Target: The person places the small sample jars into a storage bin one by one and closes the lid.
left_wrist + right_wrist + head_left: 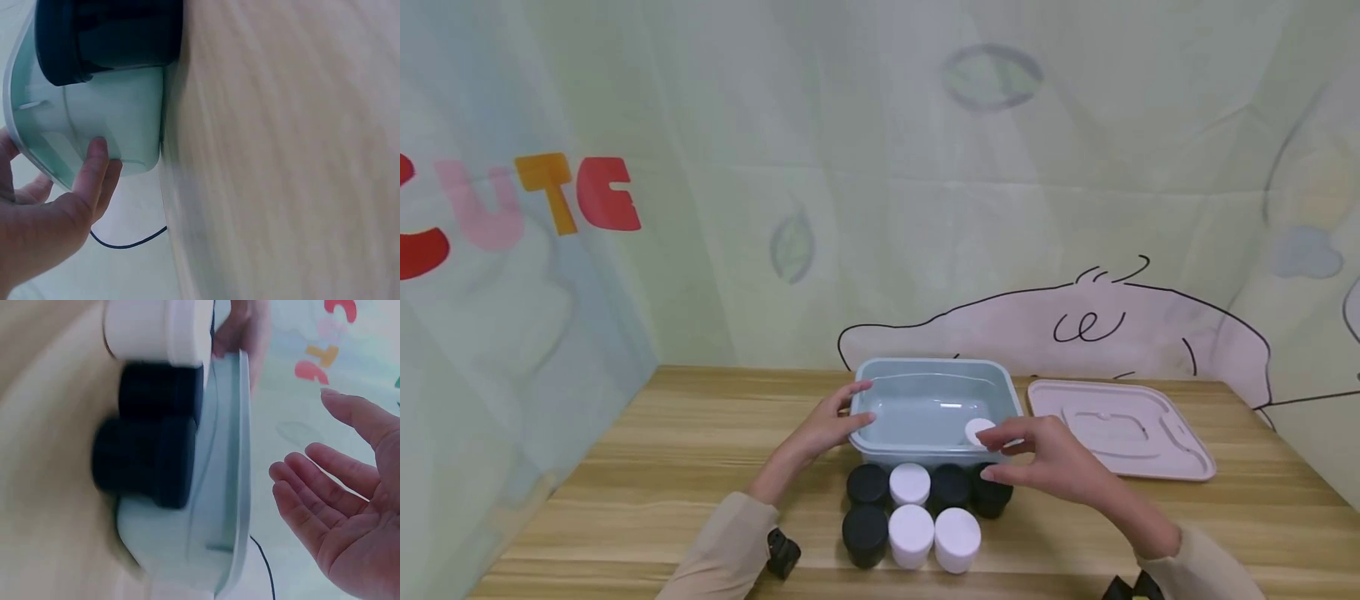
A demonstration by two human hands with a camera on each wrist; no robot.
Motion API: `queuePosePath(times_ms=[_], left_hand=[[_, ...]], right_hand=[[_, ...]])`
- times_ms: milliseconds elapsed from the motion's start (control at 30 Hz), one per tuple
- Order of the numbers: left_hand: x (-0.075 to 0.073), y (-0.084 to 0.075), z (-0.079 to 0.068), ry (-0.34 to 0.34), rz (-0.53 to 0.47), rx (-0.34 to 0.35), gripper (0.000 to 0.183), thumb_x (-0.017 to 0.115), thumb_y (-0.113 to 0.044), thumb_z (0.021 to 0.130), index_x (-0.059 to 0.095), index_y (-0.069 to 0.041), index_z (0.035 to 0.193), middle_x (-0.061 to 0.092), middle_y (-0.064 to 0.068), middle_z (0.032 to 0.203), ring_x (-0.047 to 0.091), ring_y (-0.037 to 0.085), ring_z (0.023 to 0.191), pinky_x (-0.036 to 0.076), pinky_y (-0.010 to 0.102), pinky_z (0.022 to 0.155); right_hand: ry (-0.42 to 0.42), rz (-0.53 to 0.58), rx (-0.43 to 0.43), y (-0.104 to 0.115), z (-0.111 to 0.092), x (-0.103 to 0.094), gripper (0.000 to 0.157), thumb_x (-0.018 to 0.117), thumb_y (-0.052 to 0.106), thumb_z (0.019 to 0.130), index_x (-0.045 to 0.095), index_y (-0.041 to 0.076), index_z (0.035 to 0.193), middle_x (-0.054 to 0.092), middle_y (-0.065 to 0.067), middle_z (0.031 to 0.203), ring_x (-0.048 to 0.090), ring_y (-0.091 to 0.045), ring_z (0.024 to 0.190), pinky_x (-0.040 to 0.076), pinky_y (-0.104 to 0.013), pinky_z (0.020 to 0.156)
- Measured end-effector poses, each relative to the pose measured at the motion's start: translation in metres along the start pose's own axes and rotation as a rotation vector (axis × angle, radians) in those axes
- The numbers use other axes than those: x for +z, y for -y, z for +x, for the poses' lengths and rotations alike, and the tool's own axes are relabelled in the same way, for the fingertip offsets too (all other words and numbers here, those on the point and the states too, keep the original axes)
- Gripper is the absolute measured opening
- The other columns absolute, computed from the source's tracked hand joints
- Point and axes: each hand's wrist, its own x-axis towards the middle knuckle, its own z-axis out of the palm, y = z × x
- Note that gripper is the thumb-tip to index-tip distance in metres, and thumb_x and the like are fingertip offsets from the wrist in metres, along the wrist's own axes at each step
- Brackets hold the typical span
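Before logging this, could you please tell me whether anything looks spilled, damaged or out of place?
Nothing looks spilled or damaged. Only the jars outside the blue bin look uneven: the row beside it has four, the outer row three, leaving its right end short. One white jar sits alone inside.

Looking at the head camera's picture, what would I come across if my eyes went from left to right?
Colourful letters → left hand → blue tub → pale pink lid. The jars and right hand overlap other things, so I leave them out.
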Motion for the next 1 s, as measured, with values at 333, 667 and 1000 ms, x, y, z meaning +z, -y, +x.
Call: queuePosePath(times_ms=[333, 667, 1000], left_hand=[[0.0, 0.001, 0.002, 0.002, -0.003, -0.021, 0.051, 0.056, -0.012, 0.088, 0.039, -0.012, 0.136, 0.041, 0.026, 0.131, 0.053, 0.03, 0.106, 0.052, 0.039, 0.081], [-0.001, 0.001, 0.003, 0.007, -0.009, -0.023, 0.052, 0.056, -0.013, 0.088, 0.038, -0.011, 0.137, 0.041, 0.026, 0.13, 0.054, 0.029, 0.104, 0.052, 0.039, 0.081], [0.0, 0.0, 0.001, 0.015, -0.022, -0.02, 0.052, 0.055, -0.011, 0.089, 0.037, -0.01, 0.137, 0.037, 0.026, 0.134, 0.051, 0.031, 0.109, 0.052, 0.039, 0.082]], right_hand=[[0.063, 0.121, 0.023, 0.003, -0.016, 0.024, 0.043, 0.073, 0.029, 0.074, 0.065, -0.002, 0.103, 0.067, -0.013, 0.099, 0.063, -0.013, 0.087, 0.053, -0.024, 0.075], [0.114, 0.082, 0.019, 0.002, -0.021, 0.044, 0.045, 0.075, 0.032, 0.071, 0.067, 0.0, 0.102, 0.068, -0.008, 0.098, 0.061, -0.006, 0.087, 0.053, -0.021, 0.074], [0.057, -0.072, -0.015, 0.005, -0.024, 0.055, 0.045, 0.078, 0.034, 0.067, 0.068, 0.003, 0.098, 0.067, -0.003, 0.093, 0.06, -0.006, 0.083, 0.052, -0.021, 0.071]])
